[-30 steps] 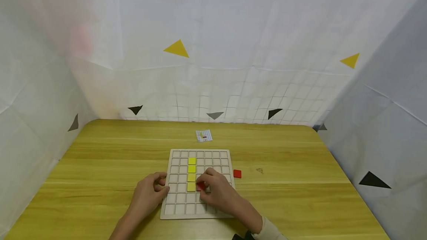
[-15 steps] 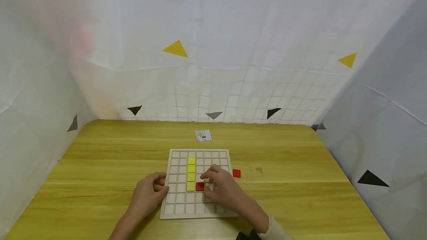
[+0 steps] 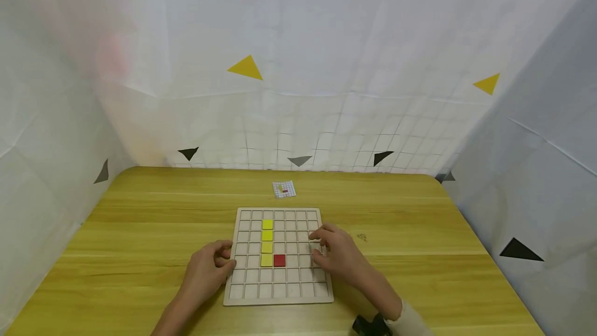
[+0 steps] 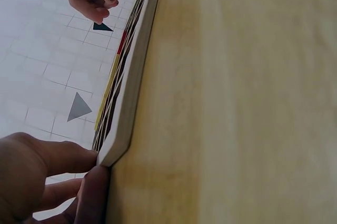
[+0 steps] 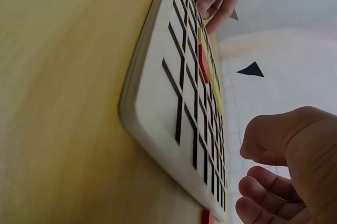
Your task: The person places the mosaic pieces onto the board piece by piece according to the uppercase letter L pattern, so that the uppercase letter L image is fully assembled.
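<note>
A pale wooden grid board [image 3: 298, 276] lies on the table. Four yellow square tiles are better told as several, standing in one column, the lowest yellow tile [image 3: 266, 260] beside a red tile [image 3: 279, 260] in its cell. At the board's left edge my left hand [image 3: 208, 269] grips the rim with thumb and fingers, seen close in the left wrist view. Over the right edge hovers my right hand [image 3: 342, 255], fingers loosely bent and holding nothing. Another red tile [image 5: 208, 216] shows beyond the board's edge in the right wrist view; in the head view the right hand hides it.
Behind the board lies a small printed card [image 3: 284, 189] with a coloured grid pattern. White sheets with triangle marks [image 3: 247, 68] enclose the wooden table [image 3: 140, 232] at the back and sides. A black object [image 3: 372, 325] sits at the right wrist.
The right hand has let go of the red tile, leaving it in the cell beside the lowest yellow tile, and has moved right to the board's edge. The left hand stays put.
</note>
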Tool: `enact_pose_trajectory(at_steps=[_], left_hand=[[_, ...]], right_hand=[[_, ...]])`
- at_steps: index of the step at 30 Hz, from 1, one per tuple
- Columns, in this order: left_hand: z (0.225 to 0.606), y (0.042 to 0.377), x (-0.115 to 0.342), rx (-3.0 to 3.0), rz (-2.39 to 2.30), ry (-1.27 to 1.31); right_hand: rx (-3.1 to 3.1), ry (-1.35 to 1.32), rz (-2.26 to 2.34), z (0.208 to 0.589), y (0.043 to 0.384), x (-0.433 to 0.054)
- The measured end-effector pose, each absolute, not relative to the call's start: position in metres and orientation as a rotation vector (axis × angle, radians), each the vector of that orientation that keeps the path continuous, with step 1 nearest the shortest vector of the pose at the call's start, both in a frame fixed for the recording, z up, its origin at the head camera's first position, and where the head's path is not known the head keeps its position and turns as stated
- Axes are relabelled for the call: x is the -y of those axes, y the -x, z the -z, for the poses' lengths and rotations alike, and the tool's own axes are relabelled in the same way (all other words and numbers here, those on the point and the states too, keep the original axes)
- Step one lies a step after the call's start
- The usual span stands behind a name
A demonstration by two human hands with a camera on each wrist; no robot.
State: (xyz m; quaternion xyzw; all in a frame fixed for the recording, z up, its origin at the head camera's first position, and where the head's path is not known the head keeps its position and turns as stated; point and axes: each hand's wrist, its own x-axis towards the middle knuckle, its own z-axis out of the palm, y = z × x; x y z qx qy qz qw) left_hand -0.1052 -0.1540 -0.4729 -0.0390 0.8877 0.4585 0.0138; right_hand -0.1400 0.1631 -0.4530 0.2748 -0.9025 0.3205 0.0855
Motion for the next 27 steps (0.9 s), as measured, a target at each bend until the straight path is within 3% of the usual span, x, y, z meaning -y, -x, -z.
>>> enact_pose_trajectory(at_steps=[27], left_hand=[[0.472,0.105,0.153,-2.759,-1.432,0.142]], right_hand=[[2.798,-0.627,-0.913,0.467,0.149,-0.196]])
